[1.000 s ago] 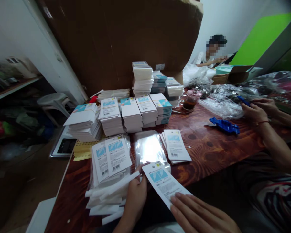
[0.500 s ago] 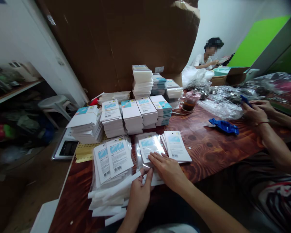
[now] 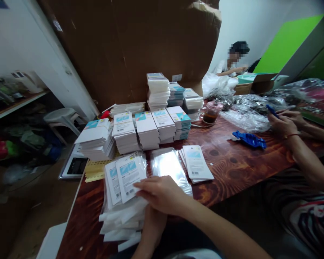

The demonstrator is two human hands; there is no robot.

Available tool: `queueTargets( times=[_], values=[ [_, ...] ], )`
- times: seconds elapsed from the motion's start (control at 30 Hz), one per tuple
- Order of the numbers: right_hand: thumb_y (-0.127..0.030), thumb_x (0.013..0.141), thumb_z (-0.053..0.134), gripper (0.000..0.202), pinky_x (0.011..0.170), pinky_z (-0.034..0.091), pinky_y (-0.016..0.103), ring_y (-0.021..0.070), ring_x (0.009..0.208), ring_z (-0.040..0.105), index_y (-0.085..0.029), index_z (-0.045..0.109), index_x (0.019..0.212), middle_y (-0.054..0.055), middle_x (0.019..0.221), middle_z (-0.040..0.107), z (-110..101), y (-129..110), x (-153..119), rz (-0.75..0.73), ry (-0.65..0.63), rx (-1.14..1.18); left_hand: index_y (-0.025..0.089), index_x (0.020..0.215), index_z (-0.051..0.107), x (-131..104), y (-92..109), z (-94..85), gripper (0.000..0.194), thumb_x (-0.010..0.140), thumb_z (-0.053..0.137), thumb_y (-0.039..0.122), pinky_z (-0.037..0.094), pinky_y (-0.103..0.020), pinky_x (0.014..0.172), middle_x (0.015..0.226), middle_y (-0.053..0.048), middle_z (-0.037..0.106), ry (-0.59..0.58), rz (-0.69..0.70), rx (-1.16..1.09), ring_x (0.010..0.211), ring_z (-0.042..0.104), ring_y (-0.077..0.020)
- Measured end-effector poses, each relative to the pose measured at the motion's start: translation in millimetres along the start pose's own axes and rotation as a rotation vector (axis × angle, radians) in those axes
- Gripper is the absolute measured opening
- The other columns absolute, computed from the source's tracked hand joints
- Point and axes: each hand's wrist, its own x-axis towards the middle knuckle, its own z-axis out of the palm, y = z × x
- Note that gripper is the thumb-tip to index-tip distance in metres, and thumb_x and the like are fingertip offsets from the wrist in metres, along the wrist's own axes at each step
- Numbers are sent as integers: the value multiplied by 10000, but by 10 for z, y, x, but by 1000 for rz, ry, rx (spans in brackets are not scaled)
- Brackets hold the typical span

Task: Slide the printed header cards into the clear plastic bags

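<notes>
My right hand (image 3: 162,194) reaches left across my left hand, its fingers stretched over the lower right corner of a white printed card (image 3: 129,176) on the left pile. My left hand (image 3: 154,221) is low beside the pile; its fingers are hidden under the right hand. The pile holds bagged cards with several white strips (image 3: 121,228) at its near end. Right of it lies a stack of clear plastic bags (image 3: 169,165), shining in the light. Farther right is a small fan of loose printed cards (image 3: 197,163).
Banded card stacks (image 3: 125,133) line the back, before a large cardboard sheet (image 3: 129,46). A glass cup with dark liquid (image 3: 210,114) stands right of them. Blue plastic parts (image 3: 250,140) lie near a co-worker's hands (image 3: 284,124). A scale (image 3: 75,166) sits at the left edge.
The card on the middle bags is gone from there, leaving the clear bags bare. My right hand has moved left onto the left pile, crossing over my left hand. The left pile's top card has shifted slightly.
</notes>
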Motion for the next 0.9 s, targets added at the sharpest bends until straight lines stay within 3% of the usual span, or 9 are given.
queueTargets(
  times=[0.1,0.17,0.2,0.3,0.43,0.63,0.77,0.9],
  values=[
    [-329,888,529,367,959,455,291,174,1184,534,-242,545,1245,37,1230,617,-408,388,-327,176,73,57,136,832,684,-85,-34,-211,310,760,571,416,541,-258,645,803,-61,722,-124,-84,-21,818,680,-224],
    [-355,739,697,687,1026,394,401,262,1292,409,-247,427,1362,77,1413,433,-696,691,-591,287,-78,-53,173,843,633,-109,-62,-299,256,728,653,401,546,-286,705,912,-65,704,-166,-135,-41,907,658,-232],
    [-337,692,732,776,1042,367,432,289,1301,391,-225,398,1383,99,1424,410,-813,830,-707,355,-128,-90,177,857,621,-109,-75,-316,272,727,660,413,546,-293,728,956,-70,689,-166,-151,-46,950,642,-236],
    [-357,670,742,755,1048,358,427,302,1233,475,-179,458,1346,108,1350,500,-1031,1124,-928,474,-229,-67,177,982,617,-80,-109,-302,384,717,672,449,545,-302,763,1095,-91,646,-149,-185,-73,1052,599,-260],
    [-432,666,741,704,1041,368,420,316,1188,517,-196,525,1294,79,1305,543,-1162,1208,-940,505,-276,23,197,1146,574,-54,-145,-270,473,747,661,435,551,-307,779,1323,-87,527,-118,-247,-135,1158,541,-269],
    [-287,887,503,353,952,464,395,263,1083,606,-244,590,1226,40,1200,630,-1151,1074,-922,348,-293,-46,196,1174,563,-56,-154,-290,419,797,629,367,533,-303,828,1348,-78,516,-142,-292,-171,1190,522,-256],
    [-37,840,368,454,948,488,394,236,1133,575,-149,579,1227,123,1230,600,-879,947,-1118,179,-142,-326,179,1131,580,-59,-150,-297,415,751,681,308,503,-353,892,1185,-97,626,-203,-235,-196,1070,607,-260],
    [-22,854,357,458,996,460,392,206,1199,521,-153,545,1251,102,1265,582,-711,733,-1351,34,17,-472,183,1055,621,-62,-139,-309,350,745,670,338,494,-379,904,1086,-85,652,-275,-117,-109,987,641,-254]
  ],
)
